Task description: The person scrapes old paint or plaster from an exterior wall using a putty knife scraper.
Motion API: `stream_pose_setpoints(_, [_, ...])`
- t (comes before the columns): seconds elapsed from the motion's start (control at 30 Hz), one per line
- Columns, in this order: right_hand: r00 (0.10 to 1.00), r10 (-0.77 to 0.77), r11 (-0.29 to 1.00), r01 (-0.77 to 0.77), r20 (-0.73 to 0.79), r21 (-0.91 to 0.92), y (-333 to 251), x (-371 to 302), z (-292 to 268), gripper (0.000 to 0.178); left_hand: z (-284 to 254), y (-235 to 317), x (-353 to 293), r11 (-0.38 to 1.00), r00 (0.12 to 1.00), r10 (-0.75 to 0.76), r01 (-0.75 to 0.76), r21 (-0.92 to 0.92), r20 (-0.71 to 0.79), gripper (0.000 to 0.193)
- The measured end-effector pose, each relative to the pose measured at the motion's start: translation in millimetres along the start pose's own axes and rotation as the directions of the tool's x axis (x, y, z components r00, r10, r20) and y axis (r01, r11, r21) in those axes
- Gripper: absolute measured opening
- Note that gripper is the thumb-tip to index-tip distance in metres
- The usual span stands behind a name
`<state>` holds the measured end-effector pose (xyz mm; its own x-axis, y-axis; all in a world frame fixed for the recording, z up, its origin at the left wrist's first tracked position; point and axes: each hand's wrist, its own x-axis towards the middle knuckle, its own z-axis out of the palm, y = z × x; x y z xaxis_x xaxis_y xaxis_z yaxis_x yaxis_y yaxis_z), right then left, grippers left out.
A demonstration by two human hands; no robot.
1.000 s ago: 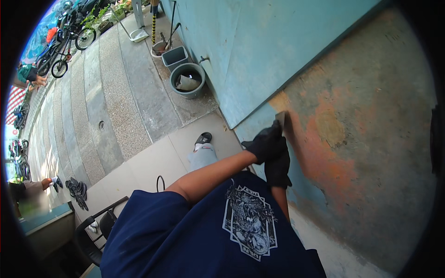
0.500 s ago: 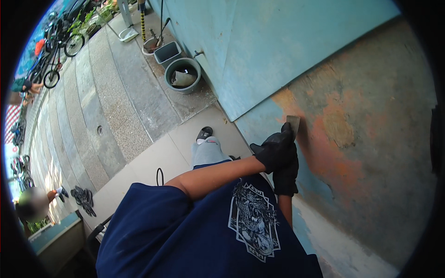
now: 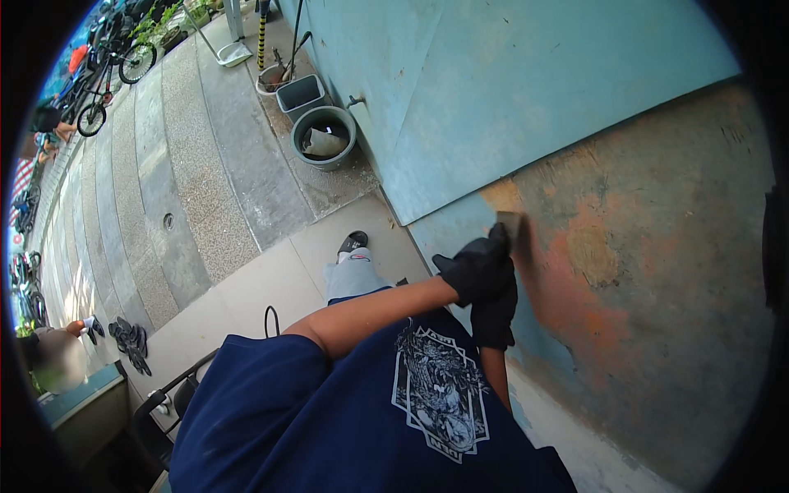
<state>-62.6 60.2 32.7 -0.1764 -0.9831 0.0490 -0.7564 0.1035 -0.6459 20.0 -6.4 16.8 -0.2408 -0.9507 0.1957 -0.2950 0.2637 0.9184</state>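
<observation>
Both my hands wear black gloves and are closed together around a scraper (image 3: 509,220) with a flat, wide blade. My left hand (image 3: 474,269) lies over the upper part of the grip, with its forearm crossing in front of my body. Just below it, my right hand (image 3: 495,316) is wrapped round the handle, which the gloves hide. The blade is at the wall (image 3: 666,246), beside a patch of peeled orange and pink paint (image 3: 567,271). Whether its edge touches the surface is too blurred to tell.
A light blue panel (image 3: 526,82) overhangs the scraped wall. At its foot stand a round grey bucket (image 3: 297,148) with scraps inside and a rectangular grey bin (image 3: 283,103). Bicycles (image 3: 94,115), a person at the lower left and dark sandals (image 3: 130,343) are farther off.
The scraper has shifted slightly up the wall toward the panel's lower edge, with both hands still around it. My view has tilted a little, and the blade is more blurred.
</observation>
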Motion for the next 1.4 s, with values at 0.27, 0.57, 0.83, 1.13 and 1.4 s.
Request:
stream_pose_setpoints(0.27, [0.965, 0.222, 0.576, -0.248, 0.144, 0.779, -7, -1, 8, 0.041, 7, -3, -10, 0.996, 0.996, 0.092, -0.092, 0.023, -0.020, 0.058])
stream_pose_setpoints(0.57, [0.978, 0.033, 0.403, -0.201, 0.205, 0.893, -19, 7, 15, 0.031, 6, -19, -10, 0.995, 0.993, 0.101, -0.101, 0.006, -0.064, 0.062])
stream_pose_setpoints(0.83, [0.992, 0.100, 0.922, -0.121, 0.076, 0.367, 8, -4, 23, 0.047, -3, -7, -13, 0.998, 0.998, 0.058, -0.058, 0.030, 0.016, 0.062])
stream_pose_setpoints(1.13, [0.994, 0.081, 0.948, -0.099, 0.069, 0.301, 3, -5, 12, 0.045, -3, -4, -11, 0.996, 0.996, 0.092, -0.092, 0.007, -0.011, 0.061])
stream_pose_setpoints(1.4, [0.940, 0.262, 0.158, -0.264, 0.217, 0.951, -8, -2, 16, 0.031, -5, -1, -14, 0.998, 0.998, 0.041, -0.043, 0.035, 0.054, 0.062])
